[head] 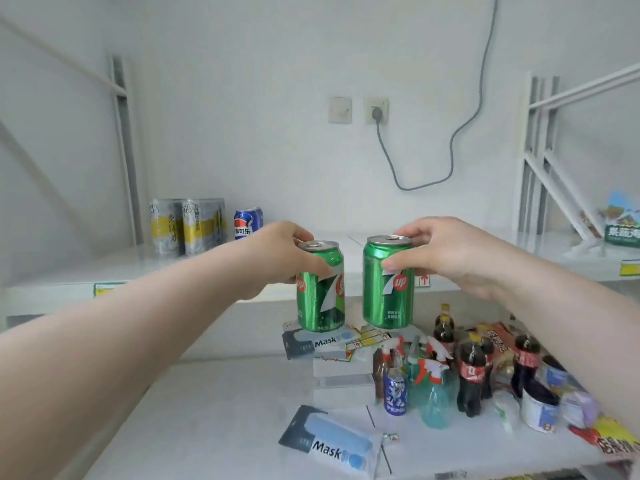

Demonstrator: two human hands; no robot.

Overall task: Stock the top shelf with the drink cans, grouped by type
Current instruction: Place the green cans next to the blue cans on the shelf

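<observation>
My left hand (277, 252) grips a green 7up can (320, 292) near its top, and my right hand (446, 252) grips a second green 7up can (388, 289) the same way. Both cans hang upright, side by side, in front of the top shelf's front edge (207, 289). On the top shelf at the back left stand silver-and-yellow cans (187, 226) in a group. Two blue Pepsi cans (246, 222) stand just right of them, partly hidden by my left hand.
The lower shelf (225, 403) carries mask packs (329, 441), a blue Pepsi can (394, 393), spray bottles (433, 389), cola bottles (469, 375) and snack packets. A grey cable (450, 157) hangs from a wall socket. A neighbouring rack at right holds a green box (621, 223).
</observation>
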